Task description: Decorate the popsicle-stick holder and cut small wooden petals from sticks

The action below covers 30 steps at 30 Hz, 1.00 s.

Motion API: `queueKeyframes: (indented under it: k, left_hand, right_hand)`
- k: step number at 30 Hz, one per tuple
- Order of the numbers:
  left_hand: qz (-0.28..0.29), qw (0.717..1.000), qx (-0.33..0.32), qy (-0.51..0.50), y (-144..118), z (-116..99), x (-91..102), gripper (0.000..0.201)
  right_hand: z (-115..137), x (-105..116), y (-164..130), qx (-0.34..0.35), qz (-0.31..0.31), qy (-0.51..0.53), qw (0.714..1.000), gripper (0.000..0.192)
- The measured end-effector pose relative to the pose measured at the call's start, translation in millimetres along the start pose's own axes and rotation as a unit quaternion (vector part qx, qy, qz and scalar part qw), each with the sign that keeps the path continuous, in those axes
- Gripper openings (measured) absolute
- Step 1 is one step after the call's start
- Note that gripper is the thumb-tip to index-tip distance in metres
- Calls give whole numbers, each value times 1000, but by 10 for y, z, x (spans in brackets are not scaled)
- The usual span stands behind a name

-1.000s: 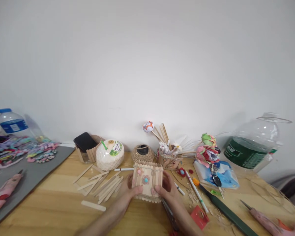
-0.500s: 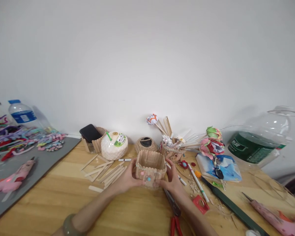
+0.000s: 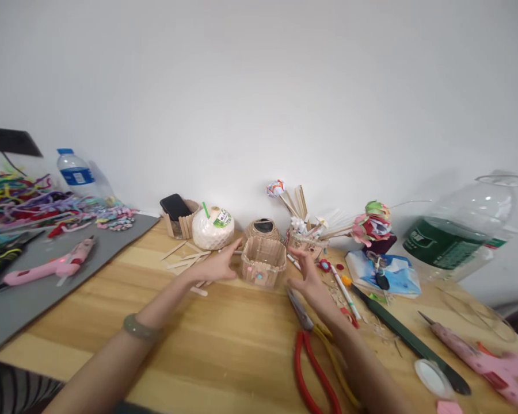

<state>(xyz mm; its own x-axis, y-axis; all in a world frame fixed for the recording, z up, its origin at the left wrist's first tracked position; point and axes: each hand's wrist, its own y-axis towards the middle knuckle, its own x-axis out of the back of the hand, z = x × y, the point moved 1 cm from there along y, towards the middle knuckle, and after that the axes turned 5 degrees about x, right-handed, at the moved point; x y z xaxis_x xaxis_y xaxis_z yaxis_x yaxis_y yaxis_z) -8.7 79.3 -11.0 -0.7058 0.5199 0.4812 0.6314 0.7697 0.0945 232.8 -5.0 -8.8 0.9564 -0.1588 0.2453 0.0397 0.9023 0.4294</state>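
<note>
A small box made of craft sticks (image 3: 263, 261), with pink and blue dots on its front, stands upright on the wooden table. To its left is my left hand (image 3: 219, 263), fingers apart and a narrow gap from the box. My right hand (image 3: 307, 276) is spread on the other side, also off the box and holding nothing. Loose craft sticks (image 3: 183, 263) lie behind my left hand, partly hidden by it. Scissors with red and yellow handles (image 3: 306, 339) rest on the table below my right hand, partly under that forearm.
Behind the box sit a twine roll (image 3: 262, 228), a white coconut (image 3: 213, 228) and a stick holder with a phone (image 3: 175, 207). Pink glue guns lie left (image 3: 54, 267) and right (image 3: 479, 356). A large bottle (image 3: 453, 236) and paper flowers (image 3: 373, 224) stand at right.
Both hands have let go of the craft-stick box and moved apart to either side. The box now stands on the table. The camera view has shifted, showing more of the near table.
</note>
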Motion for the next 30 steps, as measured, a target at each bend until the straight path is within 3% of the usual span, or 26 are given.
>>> queueKeyframes:
  k: [7,10,14,19,24,30]
  left_hand:
    - [-92,993,54,50,-404,54,256,55]
    - [-120,988,75,64,-623,109,369,49]
    - [-149,980,96,95,-832,199,483,46]
    - [-163,969,79,169,-964,243,466,32]
    - [-156,957,37,241,-1053,223,431,19]
    - [-157,944,20,290,-1132,255,479,17]
  right_hand:
    - [154,259,-29,-5,-16,-204,979,23]
    - [334,289,-357,-22,12,-327,945,13]
    - [517,234,-935,-49,82,-473,876,18]
    - [440,161,-1269,-51,121,-539,832,37]
    - [287,215,-1216,-66,106,-527,841,46]
    - [209,428,-1080,-134,26,-432,892,42]
